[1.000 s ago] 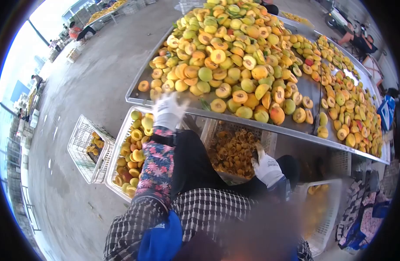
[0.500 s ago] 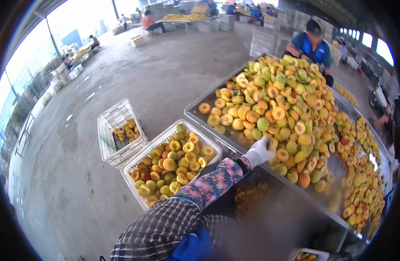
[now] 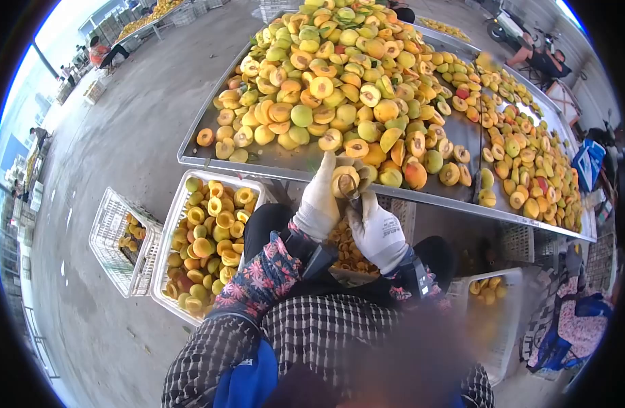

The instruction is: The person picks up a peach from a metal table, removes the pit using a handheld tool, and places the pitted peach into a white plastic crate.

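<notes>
My left hand (image 3: 318,204), in a white glove, holds a peach half (image 3: 344,182) at the front edge of the metal table, its cut face toward me. My gloved right hand (image 3: 380,234) is closed just beside it, pinching a small metal pitting tool (image 3: 355,198) whose tip is at the flesh of the fruit. The tool is mostly hidden by the fingers. Just beyond my hands rises a large heap of halved yellow peaches (image 3: 326,87) on the table (image 3: 300,155).
A white crate (image 3: 252,182) full of peach halves stands at my left, beside another crate (image 3: 111,234) with several pieces. Beneath the table edge sits a container of small orange pieces (image 3: 350,246). Another white crate (image 3: 510,326) is at my right. A person (image 3: 547,62) sits beyond the table.
My left hand has drawn back from the heap and now holds a peach half in front of me. My right hand has come into view beside it. The view has turned right and downward.
</notes>
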Motion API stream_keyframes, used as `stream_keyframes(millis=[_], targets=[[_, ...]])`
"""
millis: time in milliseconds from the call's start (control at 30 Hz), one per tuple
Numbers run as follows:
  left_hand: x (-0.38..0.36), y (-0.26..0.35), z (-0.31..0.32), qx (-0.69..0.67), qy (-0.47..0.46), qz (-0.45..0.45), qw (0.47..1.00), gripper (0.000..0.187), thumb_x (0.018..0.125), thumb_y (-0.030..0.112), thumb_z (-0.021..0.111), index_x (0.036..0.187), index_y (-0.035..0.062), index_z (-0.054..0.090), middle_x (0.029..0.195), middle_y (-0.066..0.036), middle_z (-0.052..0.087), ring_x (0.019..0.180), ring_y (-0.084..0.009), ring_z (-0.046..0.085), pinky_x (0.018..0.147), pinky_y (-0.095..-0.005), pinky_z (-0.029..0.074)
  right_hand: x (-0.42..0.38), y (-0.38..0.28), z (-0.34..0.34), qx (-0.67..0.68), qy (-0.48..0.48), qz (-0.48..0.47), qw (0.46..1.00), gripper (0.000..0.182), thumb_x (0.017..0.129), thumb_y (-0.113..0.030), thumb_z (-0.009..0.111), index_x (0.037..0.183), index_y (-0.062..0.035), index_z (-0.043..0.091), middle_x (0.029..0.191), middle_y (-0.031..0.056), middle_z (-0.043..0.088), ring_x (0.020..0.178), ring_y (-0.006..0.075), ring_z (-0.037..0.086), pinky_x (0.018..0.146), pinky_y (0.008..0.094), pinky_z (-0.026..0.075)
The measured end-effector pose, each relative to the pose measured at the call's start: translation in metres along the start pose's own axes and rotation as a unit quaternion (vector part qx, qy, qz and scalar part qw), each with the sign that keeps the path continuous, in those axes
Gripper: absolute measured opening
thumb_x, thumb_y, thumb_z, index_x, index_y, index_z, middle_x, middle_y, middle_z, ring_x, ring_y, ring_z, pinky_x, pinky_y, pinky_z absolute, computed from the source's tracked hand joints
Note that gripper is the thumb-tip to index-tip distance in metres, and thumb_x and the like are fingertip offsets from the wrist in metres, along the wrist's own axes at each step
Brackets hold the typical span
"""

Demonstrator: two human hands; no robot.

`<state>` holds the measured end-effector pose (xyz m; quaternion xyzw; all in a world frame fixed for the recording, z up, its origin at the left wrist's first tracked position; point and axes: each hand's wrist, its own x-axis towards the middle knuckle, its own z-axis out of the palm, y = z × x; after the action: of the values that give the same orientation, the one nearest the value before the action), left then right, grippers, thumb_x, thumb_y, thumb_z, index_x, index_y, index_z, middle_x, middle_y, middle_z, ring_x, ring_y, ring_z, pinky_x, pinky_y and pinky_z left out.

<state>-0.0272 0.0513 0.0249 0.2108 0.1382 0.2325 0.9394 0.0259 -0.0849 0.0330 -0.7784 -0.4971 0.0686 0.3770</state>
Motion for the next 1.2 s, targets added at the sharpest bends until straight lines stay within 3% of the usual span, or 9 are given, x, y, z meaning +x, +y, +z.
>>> stream_keyframes(millis=[67,267,500,600,700,733,967,1100,1200], targets=[[-0.004,0.002,0.001,-0.002,0.011,-0.020,1.000,0.037,0.098,0.040,0.052,0.101,0.0032,0.054,0.104,-0.015,0.062,0.099,-0.0307,0.064,0.088,-0.0451,0.053,-0.001,0.010,0.006,-0.075,-0.016,-0.011,0.997,0.029,0.090,-0.023,0.056,0.107,-0.0020,0.045,0.082,0.0229,0.063,0.072,0.0412,0.062,0.061,0.0494,0.050],[-0.010,0.002,0.002,0.088,0.032,-0.029,0.995,0.037,0.099,0.039,0.049,0.100,0.0021,0.053,0.095,-0.014,0.062,0.089,-0.0280,0.064,0.081,-0.0416,0.053,-0.006,0.023,0.009,-0.102,-0.049,-0.034,0.993,0.032,0.089,-0.022,0.057,0.109,-0.0008,0.044,0.077,0.0243,0.062,0.070,0.0431,0.061,0.060,0.0500,0.049],[-0.012,-0.004,-0.001,0.163,0.042,-0.004,0.986,0.046,0.099,0.043,0.047,0.094,-0.0014,0.056,0.090,-0.015,0.062,0.080,-0.0265,0.065,0.074,-0.0377,0.054,-0.011,0.011,0.001,0.126,-0.120,0.006,0.985,0.039,0.093,-0.012,0.052,0.126,0.0044,0.039,0.089,0.0304,0.061,0.083,0.0474,0.060,0.066,0.0490,0.047],[-0.009,0.006,0.000,0.202,0.015,-0.049,0.978,0.046,0.098,0.044,0.049,0.092,-0.0012,0.057,0.089,-0.015,0.062,0.077,-0.0269,0.064,0.074,-0.0382,0.054,-0.012,0.022,0.007,0.176,-0.058,-0.078,0.980,0.030,0.096,-0.022,0.052,0.113,0.0010,0.044,0.075,0.0207,0.063,0.062,0.0390,0.061,0.055,0.0427,0.046],[-0.009,0.000,0.002,0.188,0.000,-0.027,0.982,0.045,0.098,0.044,0.050,0.092,-0.0002,0.057,0.088,-0.014,0.062,0.076,-0.0271,0.064,0.074,-0.0396,0.054,-0.016,0.008,0.002,0.489,-0.182,0.194,0.831,0.025,0.097,-0.027,0.052,0.116,-0.0105,0.047,0.067,0.0068,0.052,0.047,0.0233,0.049,0.044,0.0320,0.039],[-0.008,-0.004,0.001,0.176,-0.003,-0.006,0.984,0.045,0.097,0.044,0.050,0.092,0.0003,0.058,0.088,-0.013,0.062,0.076,-0.0272,0.064,0.074,-0.0401,0.054,-0.018,0.004,0.001,0.545,-0.189,0.256,0.776,0.021,0.098,-0.035,0.052,0.107,-0.0157,0.050,0.062,-0.0015,0.041,0.042,0.0100,0.035,0.038,0.0237,0.029],[0.004,-0.031,-0.004,0.121,0.014,-0.024,0.992,0.041,0.097,0.041,0.053,0.093,0.0015,0.058,0.089,-0.012,0.064,0.076,-0.0256,0.065,0.072,-0.0396,0.055,-0.030,0.038,0.000,0.801,-0.252,0.288,0.461,0.033,0.100,-0.041,0.046,0.102,-0.0100,0.055,0.060,-0.0038,0.037,0.039,0.0074,0.030,0.036,0.0221,0.025],[0.009,-0.051,-0.005,0.206,0.020,-0.015,0.978,0.036,0.097,0.036,0.055,0.091,0.0011,0.059,0.085,-0.011,0.065,0.071,-0.0235,0.065,0.067,-0.0353,0.055,-0.043,0.053,0.003,0.848,-0.253,0.274,0.376,0.036,0.100,-0.044,0.044,0.100,-0.0106,0.055,0.060,-0.0049,0.035,0.039,0.0061,0.028,0.036,0.0215,0.024],[0.010,-0.055,-0.004,0.213,0.028,-0.085,0.973,0.036,0.095,0.037,0.057,0.091,0.0016,0.059,0.084,-0.012,0.065,0.069,-0.0246,0.065,0.064,-0.0358,0.056,-0.052,0.050,-0.006,0.781,-0.213,0.323,0.490,0.034,0.100,-0.044,0.044,0.102,-0.0117,0.056,0.061,-0.0039,0.038,0.039,0.0067,0.029,0.036,0.0220,0.024]])
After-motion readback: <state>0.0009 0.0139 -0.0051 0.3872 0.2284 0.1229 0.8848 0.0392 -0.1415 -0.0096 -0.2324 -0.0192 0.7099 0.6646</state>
